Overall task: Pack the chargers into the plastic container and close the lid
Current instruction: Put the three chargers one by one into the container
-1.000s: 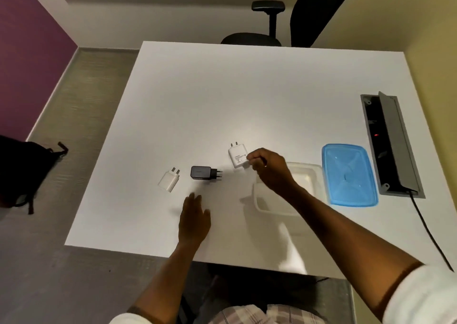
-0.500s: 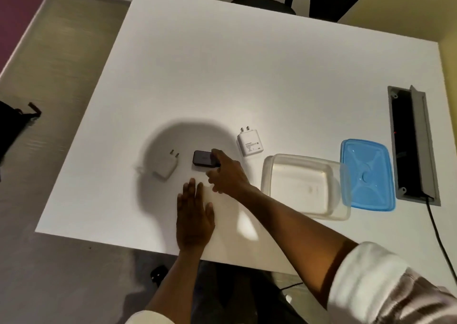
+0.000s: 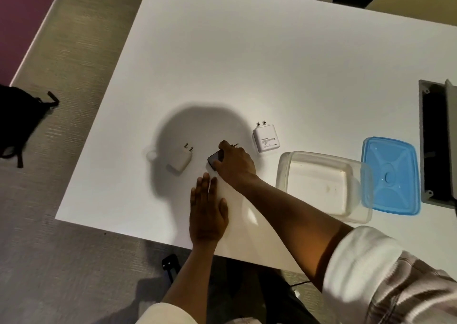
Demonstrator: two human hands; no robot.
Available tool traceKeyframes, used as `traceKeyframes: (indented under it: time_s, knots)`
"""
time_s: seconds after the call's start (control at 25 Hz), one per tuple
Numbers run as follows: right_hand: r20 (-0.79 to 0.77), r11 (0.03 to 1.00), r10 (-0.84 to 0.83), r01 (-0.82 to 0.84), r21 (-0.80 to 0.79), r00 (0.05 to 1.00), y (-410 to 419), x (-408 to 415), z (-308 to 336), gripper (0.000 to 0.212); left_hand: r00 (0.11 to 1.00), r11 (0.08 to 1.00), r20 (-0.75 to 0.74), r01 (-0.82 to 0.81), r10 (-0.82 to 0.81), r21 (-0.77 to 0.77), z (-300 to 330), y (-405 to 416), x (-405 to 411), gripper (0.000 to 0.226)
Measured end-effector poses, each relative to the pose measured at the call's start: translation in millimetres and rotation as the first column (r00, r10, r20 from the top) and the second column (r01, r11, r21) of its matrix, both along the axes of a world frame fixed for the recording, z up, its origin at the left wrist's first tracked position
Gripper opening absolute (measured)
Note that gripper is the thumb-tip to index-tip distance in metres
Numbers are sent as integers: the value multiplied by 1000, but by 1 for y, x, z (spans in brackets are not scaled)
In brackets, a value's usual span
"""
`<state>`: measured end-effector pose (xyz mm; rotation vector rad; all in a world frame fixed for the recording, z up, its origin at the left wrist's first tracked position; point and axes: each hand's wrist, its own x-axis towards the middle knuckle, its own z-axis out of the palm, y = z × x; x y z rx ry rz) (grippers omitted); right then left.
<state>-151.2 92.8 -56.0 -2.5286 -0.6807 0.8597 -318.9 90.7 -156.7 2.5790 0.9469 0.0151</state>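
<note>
Right hand curled over black charger on white worktop; grip closed around charger body, thumb at far side, fingers at near side, plug pins projecting past thumb. Left hand flat, palm down, fingers spread loosely, holding nothing, just near of right hand. Small white charger just left of grip. Large white charger just right of grip. Clear plastic container empty, farther right. Blue lid off, touching container's right side.
</note>
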Motion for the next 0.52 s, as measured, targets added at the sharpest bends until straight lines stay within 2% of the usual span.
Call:
traceKeyframes:
  time_s: [0.32,0.52]
  knots:
    - [-2,996,57,-57,-68,998,0,-8,-5,58,999,1000,-48,20,-20,10,-3,-1,2,64]
    - [-4,996,74,-74,-46,997,0,-10,-4,65,998,1000,-64,22,-21,19,-1,-2,2,63]
